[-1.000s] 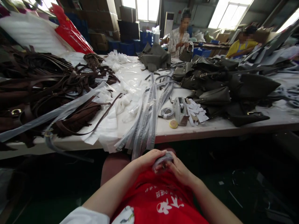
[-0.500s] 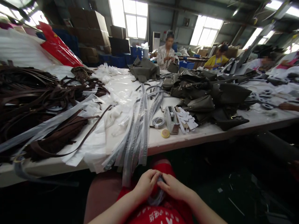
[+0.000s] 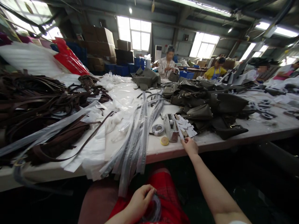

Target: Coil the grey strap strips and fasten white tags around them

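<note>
My left hand (image 3: 140,202) rests in my lap, closed around a coiled grey strap in clear wrap (image 3: 154,208). My right hand (image 3: 189,145) reaches out to the table's front edge and touches the pile of small white paper tags (image 3: 185,127), with a tag at its fingertips. A grey tape dispenser (image 3: 171,127) stands just left of that hand. A small yellow tape roll (image 3: 164,141) and a coiled grey strap (image 3: 158,129) lie beside the dispenser. Long grey straps in plastic sleeves (image 3: 137,137) hang over the table edge towards my lap.
Dark olive handbags (image 3: 210,105) are heaped at right on the white table (image 3: 210,141). Brown leather straps (image 3: 39,105) pile up at left, with clear plastic bags (image 3: 116,102) in the middle. Other people sit working at the far end, before stacked cartons (image 3: 102,40).
My right hand left the coil in my lap and stretched forward to the paper tags on the table. My left hand stayed in my lap holding the coil. The view tilted upward.
</note>
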{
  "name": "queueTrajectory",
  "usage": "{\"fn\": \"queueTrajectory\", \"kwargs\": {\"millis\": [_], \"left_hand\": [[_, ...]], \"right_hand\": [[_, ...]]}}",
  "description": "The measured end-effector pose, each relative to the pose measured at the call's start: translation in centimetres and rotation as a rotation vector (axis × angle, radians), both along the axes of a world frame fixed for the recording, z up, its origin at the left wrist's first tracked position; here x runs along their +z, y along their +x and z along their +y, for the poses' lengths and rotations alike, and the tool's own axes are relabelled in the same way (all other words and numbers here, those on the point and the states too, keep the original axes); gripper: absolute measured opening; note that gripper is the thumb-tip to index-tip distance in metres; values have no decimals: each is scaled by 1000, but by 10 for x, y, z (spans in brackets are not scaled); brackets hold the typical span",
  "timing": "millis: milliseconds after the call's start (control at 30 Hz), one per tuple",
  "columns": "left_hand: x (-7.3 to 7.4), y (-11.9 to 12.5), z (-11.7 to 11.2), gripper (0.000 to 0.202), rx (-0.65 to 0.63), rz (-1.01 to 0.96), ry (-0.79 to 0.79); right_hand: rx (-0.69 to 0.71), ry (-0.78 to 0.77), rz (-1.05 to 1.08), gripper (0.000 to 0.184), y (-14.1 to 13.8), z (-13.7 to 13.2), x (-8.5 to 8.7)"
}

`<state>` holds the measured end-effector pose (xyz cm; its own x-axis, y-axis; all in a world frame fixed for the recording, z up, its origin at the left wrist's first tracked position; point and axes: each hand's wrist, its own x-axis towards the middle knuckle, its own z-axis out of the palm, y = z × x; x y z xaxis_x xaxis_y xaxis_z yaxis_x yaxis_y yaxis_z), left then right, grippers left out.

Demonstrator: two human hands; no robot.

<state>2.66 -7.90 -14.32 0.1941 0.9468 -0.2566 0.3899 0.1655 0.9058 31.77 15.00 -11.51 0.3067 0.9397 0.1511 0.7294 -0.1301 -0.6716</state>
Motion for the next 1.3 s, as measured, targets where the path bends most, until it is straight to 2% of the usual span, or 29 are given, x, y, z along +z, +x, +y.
{"fn": "queueTrajectory", "kwargs": {"millis": [100, 200, 267, 367, 467, 533, 633, 700, 900, 1033, 1133, 1300], "left_hand": [[0, -3, -1, 43, 3, -3, -10], [-2, -6, 2, 42, -17, 4, -30], [-2, -7, 4, 39, -28, 3, -60], [4, -7, 6, 35, -46, 2, -99], [10, -3, 7, 35, -98, 39, -66], [10, -1, 8, 35, -93, 26, -104], [5, 2, 8, 39, -82, 5, -170], [3, 4, 7, 43, -77, -7, -199], [8, 3, 3, 52, -69, -39, -249], [9, 1, 2, 54, -55, -42, -267], [9, -2, 3, 50, -57, -43, -242], [13, -6, 7, 32, -71, -40, -131]], "right_hand": [[-4, 47, 19, 25, -1, -1, -2], [15, 123, 104, 36, 0, -13, 1], [55, 151, 185, 41, 0, -32, 4], [153, 134, 298, 41, -7, -77, 12], [355, 48, 424, 34, -17, -130, 29], [549, -95, 456, 28, -23, -158, 44], [799, -299, 357, 27, -31, -183, 60], [874, -346, 252, 26, -39, -192, 63], [793, -225, -83, 16, -71, -211, 58], [779, -190, -169, 13, -93, -222, 47], [810, -210, -143, 15, -104, -224, 31], [809, -233, 120, 18, -108, -212, 8]]}}
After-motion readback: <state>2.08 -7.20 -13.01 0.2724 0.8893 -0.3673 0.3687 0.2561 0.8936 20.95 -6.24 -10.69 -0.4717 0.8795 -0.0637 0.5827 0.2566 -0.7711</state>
